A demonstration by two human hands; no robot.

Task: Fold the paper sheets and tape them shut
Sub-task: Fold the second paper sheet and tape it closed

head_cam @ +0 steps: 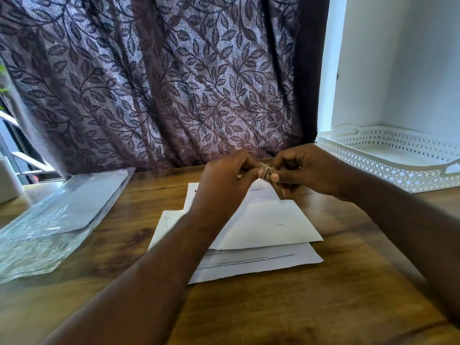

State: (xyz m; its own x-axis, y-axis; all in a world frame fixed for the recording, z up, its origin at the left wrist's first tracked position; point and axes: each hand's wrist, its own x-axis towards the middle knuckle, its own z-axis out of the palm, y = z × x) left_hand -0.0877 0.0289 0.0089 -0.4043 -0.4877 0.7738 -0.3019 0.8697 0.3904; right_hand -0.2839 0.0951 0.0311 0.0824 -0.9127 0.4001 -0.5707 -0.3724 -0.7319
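Observation:
A folded white paper sheet [268, 225] lies on the wooden table [323, 307], on top of a printed sheet [261, 265] with lines of text near its front edge. Above their far end, my left hand [229, 178] and my right hand [308, 170] meet at the fingertips. Both pinch a small crumpled strip of tape [266, 170] held between them, clear of the paper. My left forearm hides the left part of both sheets.
A clear plastic sleeve [57, 217] with white paper inside lies at the left of the table. A white perforated tray [398, 158] stands at the back right. A white cylinder [8, 180] sits at the far left edge. A leaf-patterned curtain [161, 78] hangs behind the table.

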